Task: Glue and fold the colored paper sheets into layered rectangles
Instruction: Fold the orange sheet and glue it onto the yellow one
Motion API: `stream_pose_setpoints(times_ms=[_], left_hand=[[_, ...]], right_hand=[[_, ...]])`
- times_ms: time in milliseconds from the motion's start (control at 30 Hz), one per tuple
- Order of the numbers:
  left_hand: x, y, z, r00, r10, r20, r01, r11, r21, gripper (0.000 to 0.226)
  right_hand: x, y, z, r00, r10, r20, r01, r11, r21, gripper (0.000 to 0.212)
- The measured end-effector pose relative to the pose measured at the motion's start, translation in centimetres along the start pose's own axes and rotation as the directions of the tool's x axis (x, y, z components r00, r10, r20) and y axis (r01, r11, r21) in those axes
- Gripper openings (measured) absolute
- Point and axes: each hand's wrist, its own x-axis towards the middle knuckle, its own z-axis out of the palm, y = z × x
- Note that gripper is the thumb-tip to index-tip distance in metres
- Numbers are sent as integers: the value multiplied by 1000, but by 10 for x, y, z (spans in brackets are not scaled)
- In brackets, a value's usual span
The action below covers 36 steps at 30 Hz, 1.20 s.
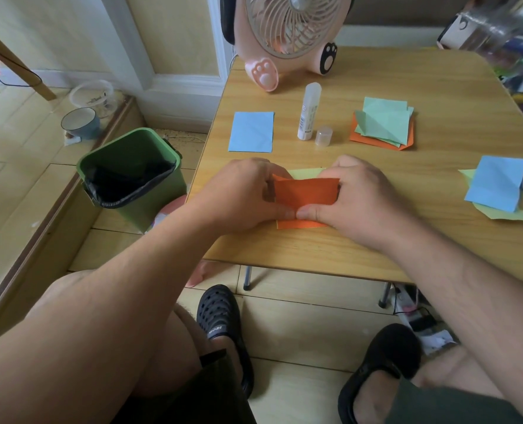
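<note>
I'm watching my left hand (248,191) and right hand (355,194) pinching the orange sheet (304,194) mid-fold at the table's (437,87) near edge. One blue rectangle (251,131) looks finished; two piles (382,123) are waiting, I'm guessing.

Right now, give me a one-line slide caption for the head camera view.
Both hands, left hand and right hand, fold an orange paper on a wooden table beside an uncapped glue stick.

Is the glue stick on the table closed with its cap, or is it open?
Open. The glue stick stands upright, and its cap stands apart beside it on the table.
</note>
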Motion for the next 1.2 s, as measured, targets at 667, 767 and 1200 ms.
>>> stream_pose_setpoints(times_ms=[667, 767, 1200], left_hand=[[7, 15, 14, 994, -59, -90, 55, 998, -43, 41], [9, 12, 16, 993, -50, -108, 46, 998, -37, 39], [5, -1, 6, 994, -80, -72, 76, 995, -58, 31]], right_hand=[[0, 14, -20, 992, 99, 75, -105, 991, 85, 19], [-1, 14, -21, 992, 96, 77, -102, 992, 75, 18], [5, -1, -6, 999, 45, 31, -46, 998, 35, 20]])
